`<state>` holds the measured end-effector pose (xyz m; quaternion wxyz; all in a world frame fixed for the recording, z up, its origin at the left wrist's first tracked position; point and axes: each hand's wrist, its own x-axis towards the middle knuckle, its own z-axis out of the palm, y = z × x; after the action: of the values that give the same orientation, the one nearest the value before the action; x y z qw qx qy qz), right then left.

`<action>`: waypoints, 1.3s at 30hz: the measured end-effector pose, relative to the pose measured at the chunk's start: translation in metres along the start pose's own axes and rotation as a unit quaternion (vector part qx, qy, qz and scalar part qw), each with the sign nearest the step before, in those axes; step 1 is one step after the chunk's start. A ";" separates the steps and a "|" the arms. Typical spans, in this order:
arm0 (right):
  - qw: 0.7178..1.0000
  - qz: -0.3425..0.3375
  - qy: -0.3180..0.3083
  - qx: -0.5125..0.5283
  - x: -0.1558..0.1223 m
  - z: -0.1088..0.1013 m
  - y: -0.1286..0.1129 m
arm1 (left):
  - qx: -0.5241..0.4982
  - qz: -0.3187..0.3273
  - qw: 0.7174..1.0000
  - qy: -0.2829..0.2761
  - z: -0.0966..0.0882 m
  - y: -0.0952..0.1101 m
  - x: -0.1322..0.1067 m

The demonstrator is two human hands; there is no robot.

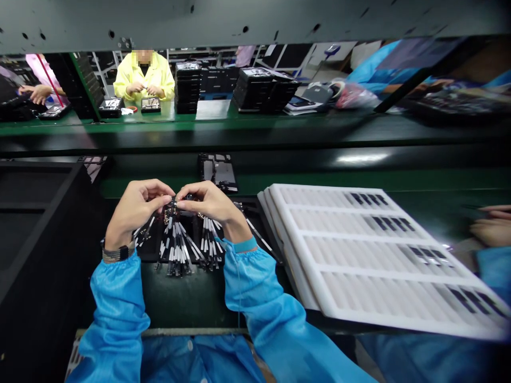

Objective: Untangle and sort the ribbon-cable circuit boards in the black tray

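Observation:
My left hand [141, 205] and my right hand [209, 202] meet over a black tray [150, 255], thumb and fingertips pinched close together. Between them is a small dark part, mostly hidden by the fingers; its kind I cannot make out. Just below the fingertips, a bunch of thin black-and-silver flex cables [178, 247] fans out toward me. A second bunch of flex cables [211, 239] lies under my right wrist, and a few more strips show beside my left wrist.
To the right, stacked white slotted trays [307, 234] hold several black strips. A black bin [40, 229] stands at left. Flat dark parts [217, 171] lie ahead on the green bench. A co-worker's hand [495, 226] is at far right; a person in yellow [146, 80] works opposite.

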<state>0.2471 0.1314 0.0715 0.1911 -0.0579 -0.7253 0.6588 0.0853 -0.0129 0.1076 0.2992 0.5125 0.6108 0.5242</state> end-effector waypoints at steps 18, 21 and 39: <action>1.000 0.020 -0.002 -0.016 -0.006 -0.019 0.004 | -0.003 -0.022 0.999 0.049 0.011 0.002 0.003; 0.999 0.021 -0.013 -0.020 -0.005 -0.019 0.006 | -0.009 -0.028 0.998 0.062 0.010 0.001 0.003; 0.997 -0.021 -0.002 -0.073 0.000 -0.024 0.014 | -0.025 0.009 0.997 0.072 -0.005 0.009 -0.006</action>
<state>0.2532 0.1558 0.0593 0.1987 -0.0558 -0.7730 0.5998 0.0858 -0.0212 0.1168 0.2628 0.4713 0.6128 0.5773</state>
